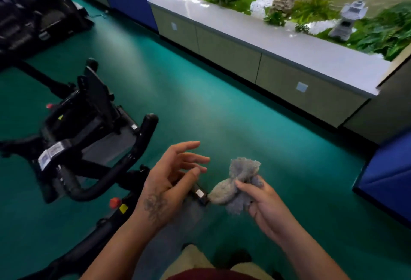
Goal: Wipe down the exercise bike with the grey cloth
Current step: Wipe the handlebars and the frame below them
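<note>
The black exercise bike (75,137) fills the left side, its curved handlebar (124,164) reaching toward me. My right hand (264,208) grips the bunched grey cloth (235,182) in front of me, to the right of the bike. My left hand (171,182) hovers between the handlebar and the cloth with its fingers spread and relaxed, holding nothing. Just under the cloth's left end, a small black part of the bike (201,195) with a white label shows.
Green carpet (200,102) covers the floor. A long low cabinet (255,57) with a white top runs along the right, with plants and a stone lantern (349,19) behind it. A blue mat (387,175) stands at the right edge. A treadmill (33,8) sits at top left.
</note>
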Tool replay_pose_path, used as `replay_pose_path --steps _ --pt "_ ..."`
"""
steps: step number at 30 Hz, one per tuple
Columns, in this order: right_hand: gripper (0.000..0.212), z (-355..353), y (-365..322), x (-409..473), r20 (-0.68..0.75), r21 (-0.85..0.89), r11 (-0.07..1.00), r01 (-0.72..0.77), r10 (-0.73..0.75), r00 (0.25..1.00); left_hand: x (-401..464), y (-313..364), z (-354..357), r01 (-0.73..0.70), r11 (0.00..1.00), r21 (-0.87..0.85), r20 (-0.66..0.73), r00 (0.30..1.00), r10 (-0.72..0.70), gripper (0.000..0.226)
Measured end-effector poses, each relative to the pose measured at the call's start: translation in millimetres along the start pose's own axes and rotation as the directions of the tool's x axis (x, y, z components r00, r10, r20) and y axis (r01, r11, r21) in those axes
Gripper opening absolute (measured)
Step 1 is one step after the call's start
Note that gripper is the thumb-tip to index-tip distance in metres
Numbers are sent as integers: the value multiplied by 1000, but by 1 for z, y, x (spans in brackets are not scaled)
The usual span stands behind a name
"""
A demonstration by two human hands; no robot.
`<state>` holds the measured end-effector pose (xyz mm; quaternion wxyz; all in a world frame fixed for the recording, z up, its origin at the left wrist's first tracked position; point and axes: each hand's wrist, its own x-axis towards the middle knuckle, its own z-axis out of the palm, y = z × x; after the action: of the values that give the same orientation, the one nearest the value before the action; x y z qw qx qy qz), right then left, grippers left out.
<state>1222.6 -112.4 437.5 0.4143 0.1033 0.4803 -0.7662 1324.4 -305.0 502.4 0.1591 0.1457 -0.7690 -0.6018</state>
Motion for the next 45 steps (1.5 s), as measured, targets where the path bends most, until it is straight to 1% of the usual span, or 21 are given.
replay_pose_path --steps 1,5,7,9,12,13,15,17,18,19,21,23,25,27,30,34,37,38,41,43,45 --pt "27 8 2 2 7 -33 999 -15 15 1000 -5 1 -15 -11 1000 7 -56 998 11 41" --pt "36 44 9 4 53 -176 984 -29 39 998 -35 4 -74 -57 994 90 -200 977 74 39" --pt "36 64 10 2 119 -258 966 -1 33 992 -53 1 -103 -61 990 127 -276 957 94 37" --pt "39 84 10 0 176 -315 947 67 -11 984 -69 -6 -133 -50 991 124 -367 926 93 36" --pt "59 112 11 -2 218 -339 924 178 -107 970 -91 -21 -176 -51 993 104 -462 882 94 38" --pt "59 119 13 -2 232 -386 895 225 -142 962 -98 -26 -188 -50 992 113 -483 870 99 38" --pt "47 132 17 -3 247 -487 818 306 -207 947 -109 -38 -209 -43 993 108 -513 854 92 39" --pt "32 143 24 -4 277 -545 755 364 -248 928 -116 -50 -224 -32 997 63 -529 847 61 39" --pt "32 147 28 -5 293 -556 738 382 -256 921 -119 -56 -229 -27 999 38 -527 849 43 40" --pt "39 150 33 -6 303 -550 738 390 -259 917 -121 -62 -233 -20 1000 15 -521 853 25 42" --pt "64 157 44 -8 313 -536 740 406 -272 910 -125 -73 -238 -7 1000 -8 -496 868 2 43" --pt "83 162 55 -9 319 -544 720 432 -299 900 -127 -83 -240 -5 1000 -15 -455 890 -3 44" --pt "92 166 67 -8 309 -551 707 443 -321 895 -129 -91 -239 -1 1000 -19 -400 917 -7 45" --pt "91 168 74 -9 282 -590 672 448 -348 894 -128 -95 -236 3 999 -37 -362 932 -16 44" --pt "81 165 74 -6 299 -690 524 499 -422 856 -123 -98 -230 -7 998 -66 -342 940 -16 45" --pt "70 157 49 9 383 -764 289 576 -514 767 -112 -101 -218 -20 1000 -21 -329 944 12 47" --pt "60 157 23 19 461 -790 98 605 -554 693 -102 -100 -204 -3 1000 -21 -318 948 -4 46" --pt "56 159 13 23 481 -788 63 612 -558 677 -97 -100 -200 0 1000 -9 -322 947 -3 47" --pt "46 169 -18 39 540 -764 21 645 -525 658 -80 -98 -191 11 998 54 -380 925 10 47" --pt "44 174 -38 52 626 -718 -32 695 -466 625 -69 -94 -187 36 992 121 -450 893 22 46" --pt "45 181 -56 63 691 -676 -66 734 -402 601 -61 -90 -184 77 968 237 -530 846 63 45"
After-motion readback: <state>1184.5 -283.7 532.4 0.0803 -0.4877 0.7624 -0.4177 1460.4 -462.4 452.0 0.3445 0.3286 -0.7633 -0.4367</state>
